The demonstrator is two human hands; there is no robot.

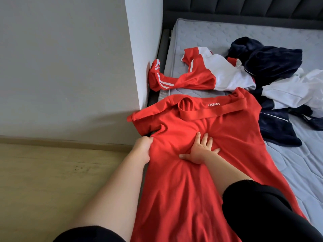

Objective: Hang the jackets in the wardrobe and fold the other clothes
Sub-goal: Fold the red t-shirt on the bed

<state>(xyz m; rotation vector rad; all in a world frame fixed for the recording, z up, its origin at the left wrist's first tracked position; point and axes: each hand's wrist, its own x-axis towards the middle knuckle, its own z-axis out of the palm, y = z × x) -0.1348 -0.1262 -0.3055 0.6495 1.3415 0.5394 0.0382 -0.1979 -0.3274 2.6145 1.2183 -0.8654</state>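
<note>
I have the right hand (201, 151) lying flat on the red shirt (183, 198), fingers straight and spread, thumb out to the left, pressing the cloth just below the collar and gripping nothing. The left hand (142, 147) is at the shirt's left edge, right under the short sleeve. Its fingers curl into the fabric and bunch it, though the fingertips are hidden in the folds.

The shirt lies lengthwise along the near edge of the bed (218, 35), collar away from me, hem running out of the bottom of the view. Its left sleeve hangs over the bed's edge by the wall corner (139, 49). White lettering on the neck band reads mirrored.

Beyond the collar lies a red-and-white jacket (197, 75) with white stripes on its sleeve, which touches the wall. To its right is a heap of navy and white clothes (272, 63). I cannot tell how many pieces are tangled in it, and it is cut off at the right edge.

I count two hands, one red shirt and one red-and-white jacket.
</note>
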